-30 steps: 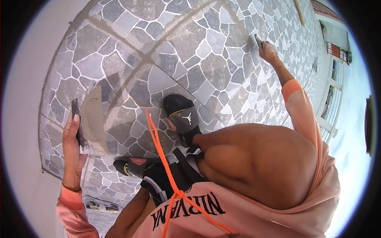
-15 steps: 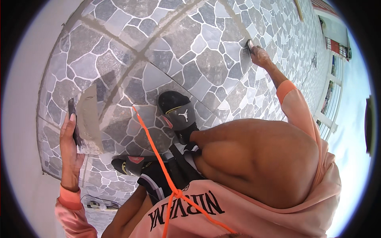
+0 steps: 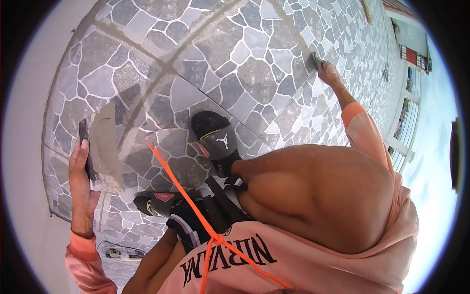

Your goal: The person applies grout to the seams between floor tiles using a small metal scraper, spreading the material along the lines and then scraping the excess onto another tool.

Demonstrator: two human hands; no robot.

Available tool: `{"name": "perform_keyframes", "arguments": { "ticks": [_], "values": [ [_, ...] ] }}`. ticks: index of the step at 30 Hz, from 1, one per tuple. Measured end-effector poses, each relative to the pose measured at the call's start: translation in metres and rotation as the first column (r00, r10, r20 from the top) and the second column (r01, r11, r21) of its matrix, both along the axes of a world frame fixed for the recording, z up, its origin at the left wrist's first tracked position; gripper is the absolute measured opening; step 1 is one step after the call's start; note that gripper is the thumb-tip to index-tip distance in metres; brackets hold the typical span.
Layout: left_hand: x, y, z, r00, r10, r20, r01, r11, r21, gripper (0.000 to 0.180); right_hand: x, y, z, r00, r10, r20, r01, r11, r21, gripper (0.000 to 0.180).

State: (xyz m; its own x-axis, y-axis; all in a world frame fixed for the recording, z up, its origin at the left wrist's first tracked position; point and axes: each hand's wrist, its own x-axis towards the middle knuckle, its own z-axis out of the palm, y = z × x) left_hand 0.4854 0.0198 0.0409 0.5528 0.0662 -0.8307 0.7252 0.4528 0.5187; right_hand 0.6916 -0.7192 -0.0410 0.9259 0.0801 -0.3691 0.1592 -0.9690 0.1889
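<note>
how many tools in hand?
2: a flat plate bearing grey paste in the left hand, and a small flat tool in the right hand. Neither hand seems to hide another.

It looks like an outdoor terrace: stone-patterned floor tiles, pale wall left, white railing and open sky right.

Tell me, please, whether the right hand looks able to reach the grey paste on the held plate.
Probably yes, by reaching across: the left hand grips the plate by one edge, leaving the grey paste exposed, and nothing visible blocks the right hand.
</note>
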Motion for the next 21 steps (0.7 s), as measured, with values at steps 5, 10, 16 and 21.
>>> {"name": "perform_keyframes", "arguments": {
  "ticks": [5, 10, 16, 21],
  "values": [
    [0.0, -0.006, 0.005, 0.999, 0.03, 0.025, -0.029, 1.0, -0.002, 0.052, 0.006, 0.012, 0.005, 0.964, -0.087, -0.25, 0.128, 0.98, 0.153, 0.025],
    [0.0, -0.006, 0.009, 0.999, -0.012, 0.053, 0.013, 1.0, -0.023, 0.048, 0.021, 0.01, 0.0, 0.949, -0.301, -0.1, 0.288, 0.949, -0.126, 0.039],
    [0.003, -0.013, 0.013, 0.997, 0.043, 0.058, -0.042, 0.999, -0.017, 0.042, 0.018, -0.013, 0.023, 0.788, -0.362, -0.498, 0.616, 0.46, 0.64, 0.028],
    [0.002, -0.001, 0.009, 0.997, -0.057, 0.042, 0.059, 0.997, -0.04, 0.049, 0.021, -0.024, -0.011, 0.957, 0.271, -0.104, -0.148, 0.762, 0.631, 0.028]
  ]
}}
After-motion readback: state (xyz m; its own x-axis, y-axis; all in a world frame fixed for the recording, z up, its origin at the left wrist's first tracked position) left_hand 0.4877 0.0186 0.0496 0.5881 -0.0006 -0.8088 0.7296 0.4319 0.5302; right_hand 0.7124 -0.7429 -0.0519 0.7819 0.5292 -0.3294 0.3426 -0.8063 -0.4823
